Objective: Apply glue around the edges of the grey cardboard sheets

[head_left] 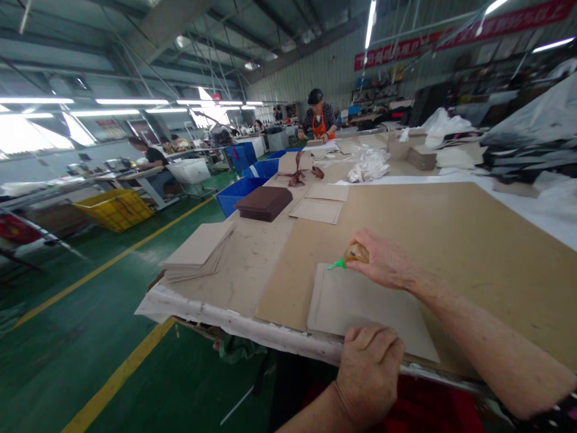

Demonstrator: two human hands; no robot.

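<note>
My right hand is closed around a small amber glue bottle with a green nozzle. The nozzle tip points left and down, at the far edge of a flat beige panel. A line or fold runs along the panel's left side. At the panel's near edge, by the table's front, my left hand is closed, with its fingers curled onto that edge; the thumb is hidden. The panel lies on a large tan board that covers much of the table.
Left of the panel lies a stack of beige sheets. Beyond it sit a dark brown stack, two pale pieces and a tied bundle. Blue bins stand beside the table. A person in an orange apron works at the far end.
</note>
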